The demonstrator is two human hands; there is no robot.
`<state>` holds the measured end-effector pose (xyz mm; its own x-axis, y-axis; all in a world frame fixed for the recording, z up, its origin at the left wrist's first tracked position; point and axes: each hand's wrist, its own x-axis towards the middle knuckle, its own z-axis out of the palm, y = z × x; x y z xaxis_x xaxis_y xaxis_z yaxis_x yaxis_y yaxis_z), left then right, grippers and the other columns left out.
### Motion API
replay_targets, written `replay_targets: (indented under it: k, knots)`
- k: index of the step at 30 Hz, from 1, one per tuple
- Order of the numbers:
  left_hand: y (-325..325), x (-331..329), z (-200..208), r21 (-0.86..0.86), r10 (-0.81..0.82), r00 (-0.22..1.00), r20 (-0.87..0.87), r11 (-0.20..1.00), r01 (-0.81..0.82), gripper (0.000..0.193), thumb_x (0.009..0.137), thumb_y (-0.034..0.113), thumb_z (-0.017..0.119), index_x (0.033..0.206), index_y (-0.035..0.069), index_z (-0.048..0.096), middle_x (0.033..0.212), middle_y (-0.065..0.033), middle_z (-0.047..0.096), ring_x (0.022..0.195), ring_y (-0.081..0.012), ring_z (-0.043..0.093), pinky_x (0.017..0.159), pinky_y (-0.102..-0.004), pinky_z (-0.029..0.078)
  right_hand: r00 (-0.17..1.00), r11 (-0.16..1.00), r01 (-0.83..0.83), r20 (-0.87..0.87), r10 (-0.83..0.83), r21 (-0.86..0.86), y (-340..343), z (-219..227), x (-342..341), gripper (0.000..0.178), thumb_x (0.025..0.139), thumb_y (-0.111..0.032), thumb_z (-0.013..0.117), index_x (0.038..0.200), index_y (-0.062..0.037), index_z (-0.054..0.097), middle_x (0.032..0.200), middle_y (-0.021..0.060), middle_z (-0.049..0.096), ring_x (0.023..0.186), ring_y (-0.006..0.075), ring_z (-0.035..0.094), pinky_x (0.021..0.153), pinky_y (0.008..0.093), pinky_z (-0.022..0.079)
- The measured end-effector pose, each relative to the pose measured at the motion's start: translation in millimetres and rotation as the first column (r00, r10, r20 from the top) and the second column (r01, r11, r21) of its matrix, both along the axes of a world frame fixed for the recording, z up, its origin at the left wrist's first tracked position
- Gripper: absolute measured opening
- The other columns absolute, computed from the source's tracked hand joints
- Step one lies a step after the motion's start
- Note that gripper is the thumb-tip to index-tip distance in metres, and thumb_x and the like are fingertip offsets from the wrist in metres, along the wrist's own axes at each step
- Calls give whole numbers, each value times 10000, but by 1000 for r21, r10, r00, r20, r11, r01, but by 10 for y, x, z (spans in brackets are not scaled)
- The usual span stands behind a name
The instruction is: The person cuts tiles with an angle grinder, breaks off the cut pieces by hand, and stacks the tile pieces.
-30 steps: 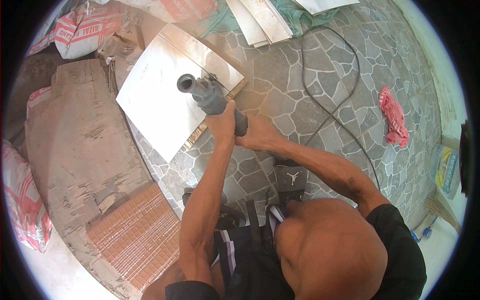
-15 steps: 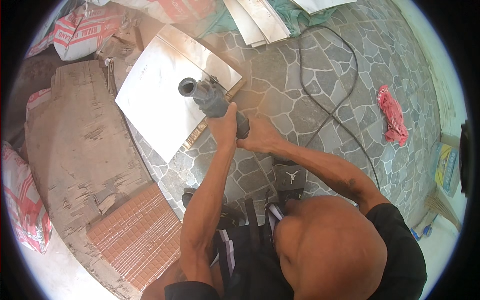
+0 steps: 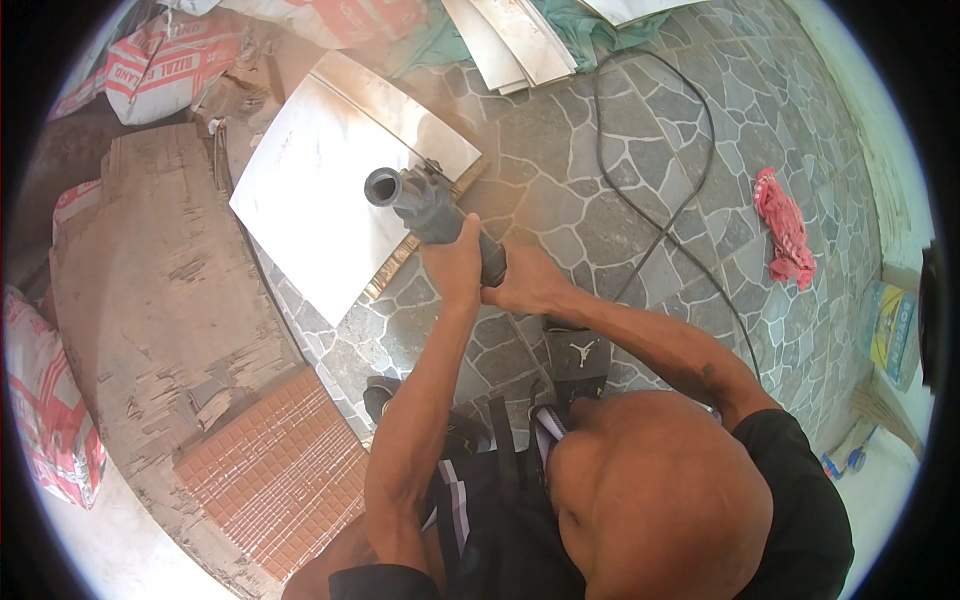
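Observation:
A dark grey power cutter [image 3: 437,215], with a round open tube at its far-left end, is held over a large white tile [image 3: 310,190]. My left hand [image 3: 455,262] wraps round the middle of its body. My right hand [image 3: 532,282] is closed round the rear end, close beside the left. A straight line crosses the tile, setting off a strip along its far-right side, and brown dust lies along it. The tile rests on a support with a brown ridged edge [image 3: 393,268]. The cutter's body hides where its working end meets the tile.
A black cable [image 3: 665,232] loops over the grey stone-patterned floor [image 3: 560,190]. Worn plywood [image 3: 165,280] and a reddish-brown grid-patterned tile [image 3: 280,470] lie at left, near red-and-white sacks [image 3: 175,65]. White tile pieces [image 3: 510,45] lie at the back; a red cloth [image 3: 785,230] is at right.
The cutter and both my hands have shifted slightly right and toward me. My grip is unchanged, and the tile stays in nearly the same place.

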<state>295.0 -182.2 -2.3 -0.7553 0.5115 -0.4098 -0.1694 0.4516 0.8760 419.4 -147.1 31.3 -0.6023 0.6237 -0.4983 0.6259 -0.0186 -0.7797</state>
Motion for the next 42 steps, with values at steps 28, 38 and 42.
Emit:
replay_targets:
  k: [28, 38, 42]
  knots:
    - [133, -290, 596, 208, -24, 965, 260, 978, -31, 444, 846, 174, 764, 1171, -54, 565, 1038, -109, 639, 921, -180, 623, 823, -327, 501, 998, 996, -59, -43, 56, -65, 319, 486, -234, 615, 638, -283, 771, 1082, 101, 591, 949, 271, 684, 886, 371, 688, 784, 408, 529]
    - [225, 11, 601, 89, -207, 976, 68, 976, 201, 386, 881, 279, 693, 1100, -30, 621, 1019, -83, 641, 912, -172, 594, 840, -312, 468, 998, 998, 67, -9, -67, 11, 218, 324, 59, 663, 621, -317, 790, 1075, 110, 562, 963, 290, 670, 916, 400, 676, 808, 450, 526]
    - [251, 138, 534, 112, -296, 948, 114, 952, 284, 467, 842, 305, 744, 1110, -58, 626, 993, -117, 678, 933, -214, 642, 851, -349, 486, 973, 979, 160, -146, -178, -123, 279, 522, 173, 661, 637, -297, 777, 1132, 73, 543, 987, 265, 670, 937, 395, 670, 812, 453, 515]
